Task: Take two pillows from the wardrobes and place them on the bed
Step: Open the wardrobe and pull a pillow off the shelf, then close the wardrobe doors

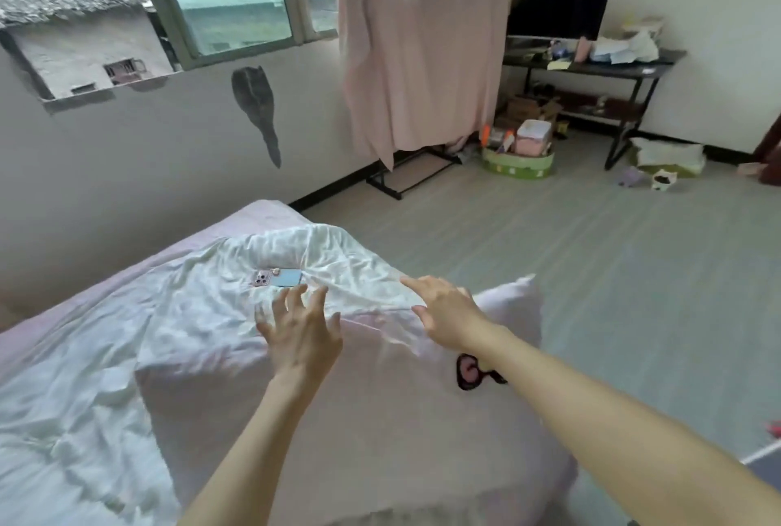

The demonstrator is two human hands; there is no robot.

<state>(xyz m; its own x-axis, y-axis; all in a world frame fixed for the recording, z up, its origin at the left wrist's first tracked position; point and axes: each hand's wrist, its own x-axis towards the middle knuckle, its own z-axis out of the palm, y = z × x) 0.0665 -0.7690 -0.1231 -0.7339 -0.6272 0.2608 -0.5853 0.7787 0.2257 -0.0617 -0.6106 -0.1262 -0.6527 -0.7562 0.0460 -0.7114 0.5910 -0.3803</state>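
Observation:
A large pale pink pillow (372, 432) with a small black and pink figure on it lies on the bed (105, 314), at the side near the floor. Crumpled white bedding (177, 314) covers the bed beyond and left of the pillow. My left hand (302, 335) hovers over the pillow's far edge, fingers spread and slightly bent, holding nothing. My right hand (443, 314) reaches out over the pillow's far right part, fingers extended, also holding nothing. No wardrobe is in view.
A pink phone (264, 277) and a light blue phone (286, 277) lie on the bedding just beyond my left hand. A rack with a pink sheet (422, 56) stands by the window. A desk with a TV (591, 60), boxes and bags line the far wall.

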